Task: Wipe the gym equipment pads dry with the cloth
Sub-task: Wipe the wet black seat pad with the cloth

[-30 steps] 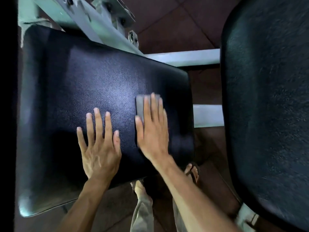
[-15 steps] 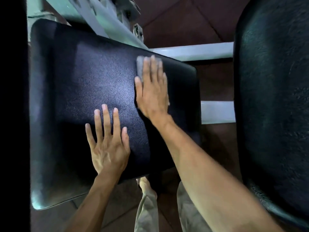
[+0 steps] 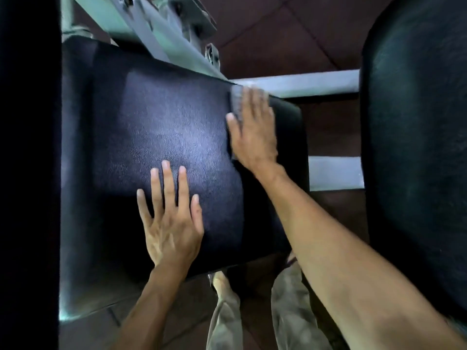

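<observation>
My right hand [image 3: 252,130] is stretched out flat at the far edge of the black pad [image 3: 164,137], fingers straight and close together, pressing a grey cloth [image 3: 236,99] down; only a blurry strip of it shows past them. My left hand [image 3: 171,223] lies palm-down nearer me on the same pad, fingers spread. The pad is pebbled vinyl with rounded corners, on a pale metal frame [image 3: 298,84].
</observation>
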